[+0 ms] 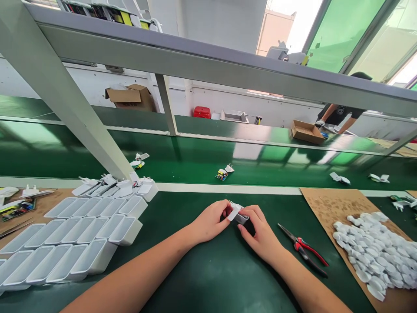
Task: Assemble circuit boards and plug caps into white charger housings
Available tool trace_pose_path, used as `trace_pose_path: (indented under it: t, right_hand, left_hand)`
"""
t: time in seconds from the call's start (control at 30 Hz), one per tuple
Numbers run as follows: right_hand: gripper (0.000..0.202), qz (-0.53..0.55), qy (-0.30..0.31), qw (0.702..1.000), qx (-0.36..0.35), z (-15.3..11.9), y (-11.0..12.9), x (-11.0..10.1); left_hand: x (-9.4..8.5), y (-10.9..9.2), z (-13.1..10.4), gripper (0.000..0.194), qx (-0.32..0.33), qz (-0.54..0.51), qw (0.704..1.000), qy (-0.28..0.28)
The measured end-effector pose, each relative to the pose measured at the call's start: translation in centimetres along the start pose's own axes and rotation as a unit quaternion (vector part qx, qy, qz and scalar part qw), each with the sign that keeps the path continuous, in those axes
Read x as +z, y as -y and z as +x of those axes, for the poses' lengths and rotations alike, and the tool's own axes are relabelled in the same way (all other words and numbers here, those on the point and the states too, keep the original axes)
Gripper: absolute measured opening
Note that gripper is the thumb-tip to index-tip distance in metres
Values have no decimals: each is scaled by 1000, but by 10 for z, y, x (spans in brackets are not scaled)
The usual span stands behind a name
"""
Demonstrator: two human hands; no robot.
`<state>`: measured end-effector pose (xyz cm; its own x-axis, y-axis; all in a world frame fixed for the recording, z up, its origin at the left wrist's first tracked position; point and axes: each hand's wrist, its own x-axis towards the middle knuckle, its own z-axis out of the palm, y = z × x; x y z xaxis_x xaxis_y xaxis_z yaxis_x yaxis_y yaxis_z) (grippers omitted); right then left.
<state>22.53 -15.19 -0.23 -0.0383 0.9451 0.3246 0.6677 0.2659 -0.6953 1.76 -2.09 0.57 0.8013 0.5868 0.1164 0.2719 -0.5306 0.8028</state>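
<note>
Over the green work mat, both hands meet on a small adapter housing (241,218), which has a white plastic piece at its upper left end. My left hand (210,222) pinches the white piece (233,212) between thumb and fingers. From the other side, my right hand (259,228) is closed round the housing. Fingers hide much of it, so I cannot tell how the two parts fit. Needle-nose pliers (301,245) with red and black handles lie to the right of my right hand, tips pointing away to the upper left.
Rows of open white cases (94,228) stand at left. White plastic pieces (374,252) are heaped on cardboard (335,202) at right. Behind runs a green belt (189,167) carrying a circuit board assembly (224,172). A shelf beam (208,65) crosses above; a person (342,115) stands beyond.
</note>
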Motion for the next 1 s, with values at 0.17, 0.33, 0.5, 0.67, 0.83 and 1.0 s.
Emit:
trace_pose_path:
  t: [0.17,0.33,0.5,0.67,0.83,1.0]
  right_hand:
    - [38,-4,0,1000,-4,-1,-2,0]
    - [39,-5,-2,1000,-8,0,0,0]
    - [40,0,6,1000,2,0,1,-1]
    - [40,1,10,1000,4,-1,3,-2]
    - [40,-13,1,1000,-12,-1,0,-3]
    - [30,-27,-32,998,-49,1,-10,0]
  left_hand:
    - [-1,0,-1,7,-1,5,1000,1]
    - [-2,-2,-1,7,3,1,1000,6]
    - [-3,-3,-2,9,1,-2,1000,7]
    - [-3,-2,-2,7,0,0,1000,7]
    - [-2,-2,-1,8,9,1,1000,8]
    - [-2,-2,-1,10,18,0,1000,6]
